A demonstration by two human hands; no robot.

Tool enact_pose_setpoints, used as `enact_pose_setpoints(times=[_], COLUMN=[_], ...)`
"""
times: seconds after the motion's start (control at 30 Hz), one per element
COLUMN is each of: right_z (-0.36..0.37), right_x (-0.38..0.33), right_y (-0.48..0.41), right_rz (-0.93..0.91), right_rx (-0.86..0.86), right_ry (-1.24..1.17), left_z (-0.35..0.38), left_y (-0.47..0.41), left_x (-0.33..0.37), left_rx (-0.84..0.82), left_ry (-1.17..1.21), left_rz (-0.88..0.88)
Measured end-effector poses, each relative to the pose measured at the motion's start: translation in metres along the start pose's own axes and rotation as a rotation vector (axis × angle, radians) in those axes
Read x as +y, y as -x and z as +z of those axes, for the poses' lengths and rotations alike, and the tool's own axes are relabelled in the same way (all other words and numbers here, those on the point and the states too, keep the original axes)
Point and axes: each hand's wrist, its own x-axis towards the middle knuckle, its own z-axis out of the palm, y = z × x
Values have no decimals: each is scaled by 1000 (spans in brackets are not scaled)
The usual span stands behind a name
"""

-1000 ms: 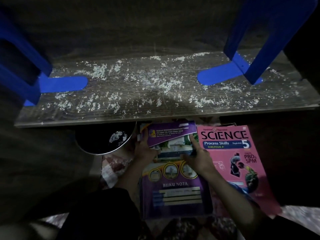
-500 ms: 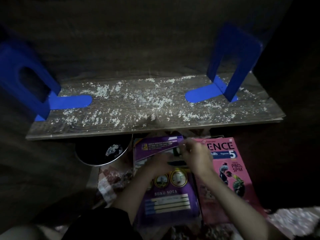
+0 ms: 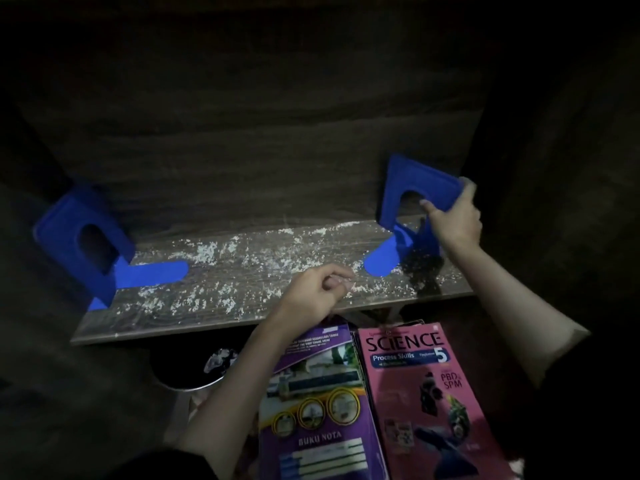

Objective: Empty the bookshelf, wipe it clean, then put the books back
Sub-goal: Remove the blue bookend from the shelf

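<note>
The shelf (image 3: 242,306) holds no books, only white crumbs — and two blue bookends. The right hand (image 3: 453,220) grips the top of the right bookend (image 3: 415,188); the left hand (image 3: 311,292) hovers loosely curled over the shelf's front edge. Below that edge lie a purple notebook (image 3: 318,410) and a pink Science book (image 3: 426,393); the left bookend (image 3: 83,237) stands at the shelf's far left.

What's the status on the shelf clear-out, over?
Right hand gripping right blue bookend; left hand loosely curled above shelf front edge. Books off: purple notebook, pink Science book below. White crumbs unwiped; left bookend on shelf.
</note>
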Motion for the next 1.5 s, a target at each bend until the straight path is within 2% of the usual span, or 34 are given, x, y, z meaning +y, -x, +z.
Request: enact_pose_setpoints(times=[0.17,0.33,0.53,0.63,0.7,0.8,0.93,1.03,1.1,1.2,1.27,1.33,1.43,1.5], right_z=[-4,-14,-21,-18,-16,-14,-14,-17,-19,-19,-9,11,51,80], right_x=[2,-5,-10,-7,-8,-8,-19,-37,-52,-71,-78,-78,-68,-55], right_y=[-2,15,29,36,38,42,57,73,87,114,136,160,191,212], right_rz=[-134,-474,-820,-852,-839,-843,-805,-735,-683,-650,-617,-560,-542,-568], right_rx=[-160,-44,10,-50,-27,36,38,-108,-313,-718,-954,-1148,-1308,-1415], right_ry=[42,65,389,530,512,404,126,-117,-210,-340,-366,-377,-305,-210], left_z=[-3,-4,-7,-5,-4,-7,-20,-38,-52,-69,-79,-86,-91,-85], left_y=[-4,-1,8,11,11,14,21,35,50,84,110,138,174,191], left_x=[-10,-8,-6,-6,-7,-2,13,32,43,49,45,34,6,-26], left_rx=[71,134,159,159,160,199,352,502,578,658,631,578,474,459], left_ry=[-38,-48,-64,-68,-61,-56,23,29,-160,-480,-627,-690,-708,-718], left_rz=[-59,-94,-106,-123,-138,-134,-52,147,247,312,237,67,-186,-294])
